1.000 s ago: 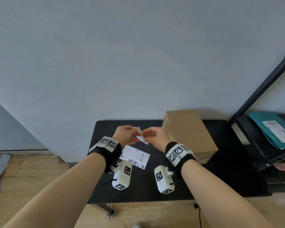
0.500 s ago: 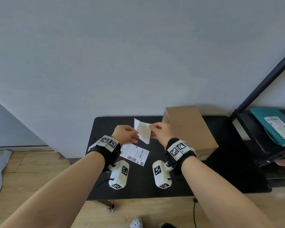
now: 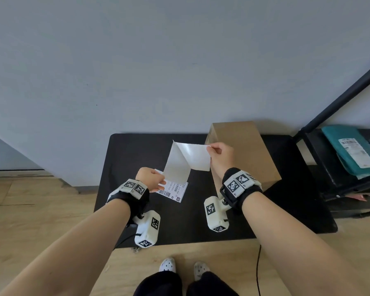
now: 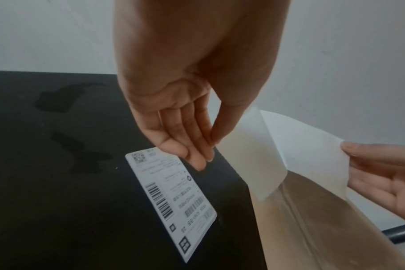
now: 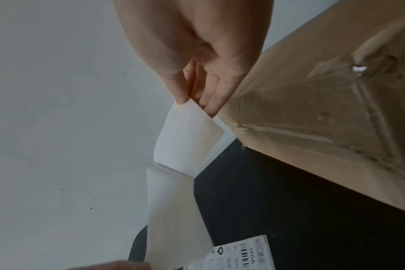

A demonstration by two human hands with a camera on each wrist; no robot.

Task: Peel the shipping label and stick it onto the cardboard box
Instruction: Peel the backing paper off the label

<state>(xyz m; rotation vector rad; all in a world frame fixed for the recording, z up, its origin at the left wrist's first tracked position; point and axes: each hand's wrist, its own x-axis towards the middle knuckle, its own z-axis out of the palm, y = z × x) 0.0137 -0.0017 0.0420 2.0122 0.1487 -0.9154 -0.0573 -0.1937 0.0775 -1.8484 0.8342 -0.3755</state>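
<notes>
A white shipping label (image 3: 181, 165) is held above the black table (image 3: 137, 150), split into two layers still joined along their far edge. My left hand (image 3: 161, 182) pinches the near corner of the matte layer (image 4: 250, 155). My right hand (image 3: 210, 147) pinches a corner of the glossy layer (image 3: 195, 155) and holds it out to the right, in front of the cardboard box. In the right wrist view, thumb and fingers (image 5: 187, 102) clamp that layer (image 5: 185, 138). The brown, taped cardboard box (image 3: 244, 150) stands on the table's right half, by the wall.
A second, printed label with barcodes (image 3: 173, 190) lies flat on the table under the held one. A black rack (image 3: 320, 167) at the right carries teal mailers (image 3: 348, 150). The grey wall rises right behind the table. Wooden floor and my feet (image 3: 184, 267) lie in front.
My hands have drawn apart: the right one moved right, the left one toward me. The two label layers, pinched close together a second ago, now stand wide open.
</notes>
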